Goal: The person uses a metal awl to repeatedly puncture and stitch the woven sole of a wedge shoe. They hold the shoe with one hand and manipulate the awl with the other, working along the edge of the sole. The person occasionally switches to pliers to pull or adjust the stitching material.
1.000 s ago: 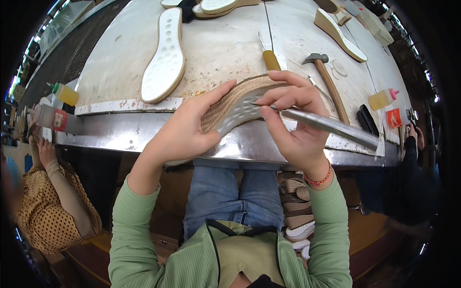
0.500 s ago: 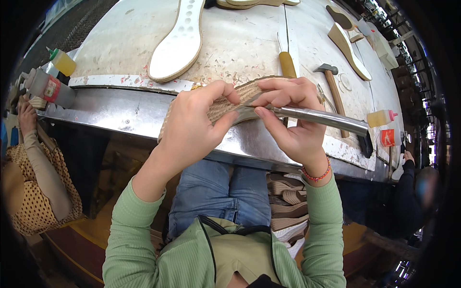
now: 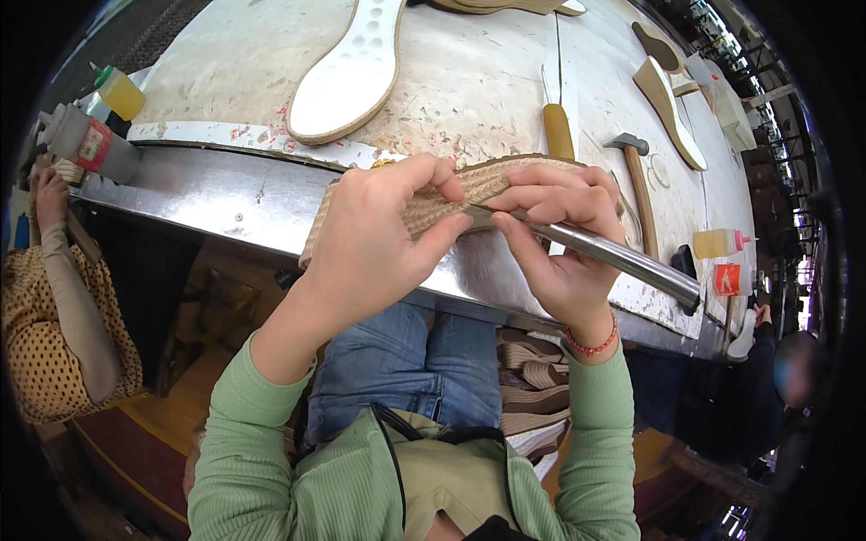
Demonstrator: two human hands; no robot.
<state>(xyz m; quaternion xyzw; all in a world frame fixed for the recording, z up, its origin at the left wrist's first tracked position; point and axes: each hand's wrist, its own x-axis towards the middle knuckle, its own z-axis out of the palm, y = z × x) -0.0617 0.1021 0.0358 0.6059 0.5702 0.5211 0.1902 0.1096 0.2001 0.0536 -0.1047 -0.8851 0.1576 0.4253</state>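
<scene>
Near the table's front edge, my left hand [image 3: 370, 234] is closed round a wedge shoe sole [image 3: 494, 178] wrapped in braided tan rope. Its thumb and forefinger pinch at the sole's side. My right hand [image 3: 577, 257] grips a tool with a shiny round metal handle [image 3: 636, 263], slanting down to the right. The tool's thin tip meets the sole between my two hands; fingers partly hide it, so its exact kind is unclear.
On the white table [image 3: 451, 86] lie a white-faced sole [image 3: 347, 86], a yellow-handled pointed tool [image 3: 558, 132], a hammer [image 3: 642, 194] and another wedge sole [image 3: 669, 108]. Glue bottles [image 3: 120, 94] stand at both sides. Stacked soles [image 3: 537, 397] sit beside my legs. Other people work left and right.
The metal handle now slants more steeply down to the right. The sole has shifted slightly right and shows more of its braided side. Both hands keep their hold.
</scene>
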